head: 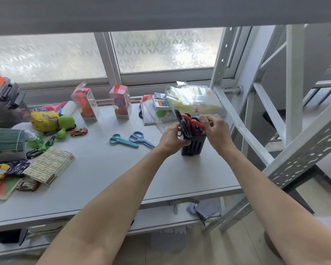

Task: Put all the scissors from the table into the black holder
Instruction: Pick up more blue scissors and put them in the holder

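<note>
The black holder (194, 146) stands on the grey table (107, 169) at the right, with several scissors upright in it. My left hand (173, 136) wraps around the holder's left side and touches the black-handled scissors (182, 121). My right hand (216, 131) pinches the red-handled scissors (193, 123) at the holder's top right. Two more pairs lie flat on the table to the left of the holder: teal scissors (121, 140) and blue scissors (140, 139), side by side.
Toys, boxes and a green plush (64, 124) crowd the table's left end. Clear display boxes (120, 101) and stationery packs (191, 100) line the back by the window. A metal shelf frame (287, 131) rises on the right.
</note>
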Motion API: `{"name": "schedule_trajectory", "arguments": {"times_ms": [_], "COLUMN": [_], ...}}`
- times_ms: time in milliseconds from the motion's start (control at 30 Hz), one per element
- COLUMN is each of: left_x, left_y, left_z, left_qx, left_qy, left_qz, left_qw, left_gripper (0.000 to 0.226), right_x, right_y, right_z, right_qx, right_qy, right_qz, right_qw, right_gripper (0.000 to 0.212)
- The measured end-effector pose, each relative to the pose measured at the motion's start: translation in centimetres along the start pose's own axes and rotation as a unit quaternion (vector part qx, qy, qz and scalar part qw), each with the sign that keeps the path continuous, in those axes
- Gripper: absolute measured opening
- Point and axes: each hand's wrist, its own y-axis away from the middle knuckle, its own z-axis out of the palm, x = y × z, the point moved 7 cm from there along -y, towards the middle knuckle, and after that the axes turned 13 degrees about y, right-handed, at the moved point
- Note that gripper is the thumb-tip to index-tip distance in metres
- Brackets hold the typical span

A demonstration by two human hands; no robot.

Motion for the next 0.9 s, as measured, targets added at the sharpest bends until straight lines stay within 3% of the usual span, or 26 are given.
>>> {"name": "schedule_trajectory", "arguments": {"times_ms": [133, 233, 300, 367, 467, 567, 800, 900], "left_x": [-0.4, -1.6, -2.8, -4.5, -7.1, -9.3, -11.6, -11.7], "left_y": [0.2, 0.8, 1.4, 2.0, 3.1, 3.9, 3.9, 3.2], "left_z": [-0.2, -1.4, -3.4, -6.2, -11.2, -14.9, -17.7, -17.8], "left_qx": [-0.009, -0.008, 0.021, 0.071, 0.180, 0.234, 0.196, 0.153], "left_qy": [0.002, -0.020, -0.026, -0.031, -0.064, -0.111, -0.221, -0.268], "left_qz": [-0.003, -0.012, -0.009, -0.017, -0.048, -0.092, -0.136, -0.146], "left_qw": [1.000, 1.000, 0.999, 0.997, 0.980, 0.961, 0.946, 0.940], "left_gripper": [0.065, 0.075, 0.067, 0.054, 0.038, 0.041, 0.051, 0.054], "right_x": [0.2, -0.8, -2.9, -5.6, -9.7, -12.6, -13.8, -13.0], "right_y": [0.6, 2.1, 3.5, 4.8, 6.7, 7.5, 6.6, 5.8], "right_z": [-0.8, -3.1, -4.4, -4.3, -1.7, 2.6, 8.1, 11.0], "right_qx": [0.027, 0.133, 0.197, 0.209, 0.180, 0.117, 0.068, -0.001], "right_qy": [-0.018, -0.054, -0.087, -0.115, -0.125, -0.120, -0.072, -0.025], "right_qz": [0.027, 0.043, 0.011, -0.040, -0.121, -0.163, -0.168, -0.138], "right_qw": [0.999, 0.989, 0.977, 0.970, 0.968, 0.972, 0.981, 0.990], "right_gripper": [0.046, 0.037, 0.029, 0.025, 0.027, 0.030, 0.029, 0.026]}}
